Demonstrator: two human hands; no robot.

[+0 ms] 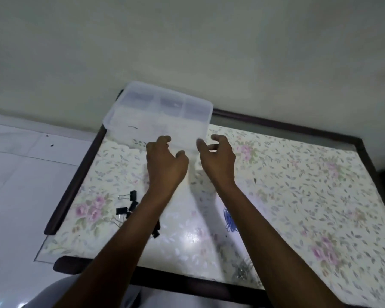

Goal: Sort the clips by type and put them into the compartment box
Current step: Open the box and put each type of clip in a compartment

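The translucent compartment box (158, 116), with three small cells along its far side, sits at the table's far left corner. My left hand (165, 163) and my right hand (218, 156) reach side by side to its near edge, fingers loosely curled and thumbs apart. Whether the fingertips touch the box is unclear. Several black binder clips (128, 207) lie near the left edge beside my left forearm. Right of them sits a pile of blue paper clips (229, 221). A blurred heap of silver clips (242, 270) lies near the front edge, partly hidden by my right forearm.
The table (309, 196) has a floral cover under glass and a dark wooden frame. A pale wall rises right behind the box. White tiled floor (20, 174) lies to the left. The right half of the table holds no objects.
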